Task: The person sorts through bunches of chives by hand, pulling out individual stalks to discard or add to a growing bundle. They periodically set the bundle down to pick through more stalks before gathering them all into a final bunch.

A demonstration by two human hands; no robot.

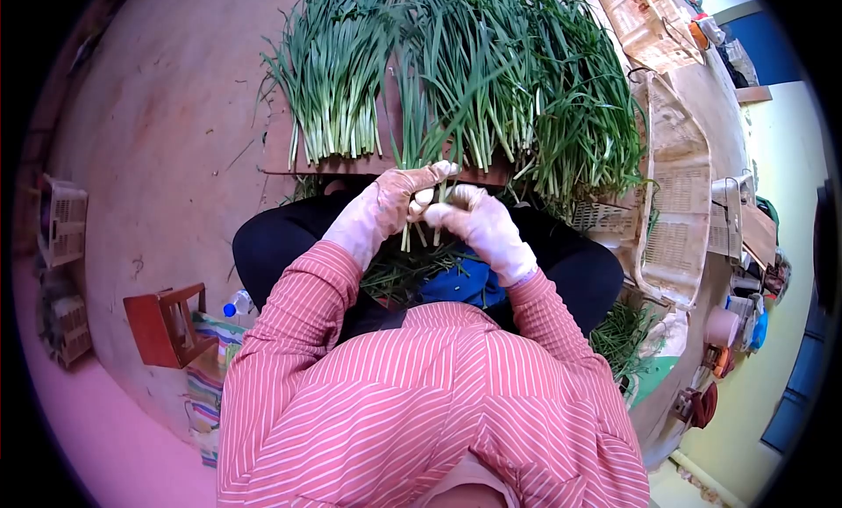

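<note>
Gloved in white, my left hand is closed round a few green stalks, their pale ends pointing down toward my lap. My right hand, also gloved, has its fingers pinched on the stalks just beside it. Beyond both hands, long green leafy stalks lie on a low wooden board, with a neat bunch at the left and a wide, looser pile at the right. Green trimmings and a blue cloth lie in my lap.
Plastic crates stand at the right, with another farther back. A small wooden stool, a bottle with a blue cap and a striped bag are at the left. More crates stand by the left wall.
</note>
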